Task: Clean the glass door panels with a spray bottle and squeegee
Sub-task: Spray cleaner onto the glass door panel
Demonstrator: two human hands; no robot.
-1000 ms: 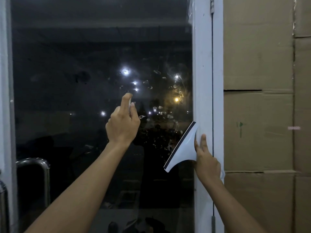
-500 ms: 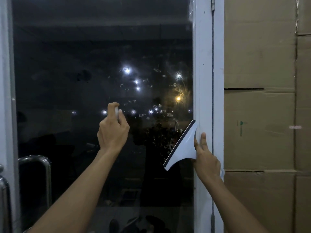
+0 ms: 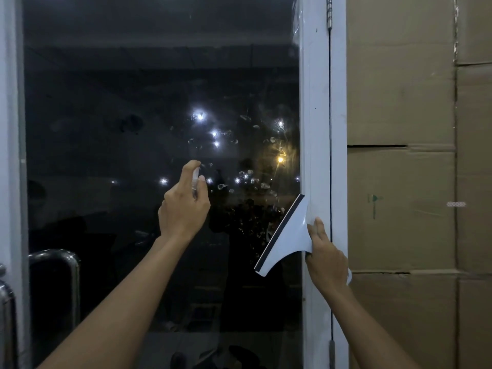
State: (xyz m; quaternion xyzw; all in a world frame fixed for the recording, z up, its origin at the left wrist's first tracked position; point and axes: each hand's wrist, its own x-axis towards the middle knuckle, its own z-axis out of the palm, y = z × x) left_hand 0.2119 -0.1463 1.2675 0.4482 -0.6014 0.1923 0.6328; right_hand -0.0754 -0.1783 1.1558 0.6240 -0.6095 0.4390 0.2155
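A dark glass door panel (image 3: 106, 182) fills the left and middle of the head view, dotted with droplets and smears around its right half. My left hand (image 3: 183, 206) grips a small clear spray bottle (image 3: 195, 182) in front of the glass, index finger on top of the nozzle; most of the bottle is hidden in the fist. My right hand (image 3: 324, 259) holds the handle of a white squeegee (image 3: 287, 235) with a black rubber blade. The blade slants across the panel's right edge, next to the white door frame (image 3: 315, 129).
Stacked cardboard boxes (image 3: 399, 209) form a wall just right of the frame. A metal door handle (image 3: 66, 265) curves out at the lower left, with another metal part (image 3: 6, 302) at the far left edge. A hinge (image 3: 330, 12) sits high on the frame.
My left hand with the spray bottle dropped lower and to the left a second ago, then rose slightly. My right hand and the squeegee stayed in place.
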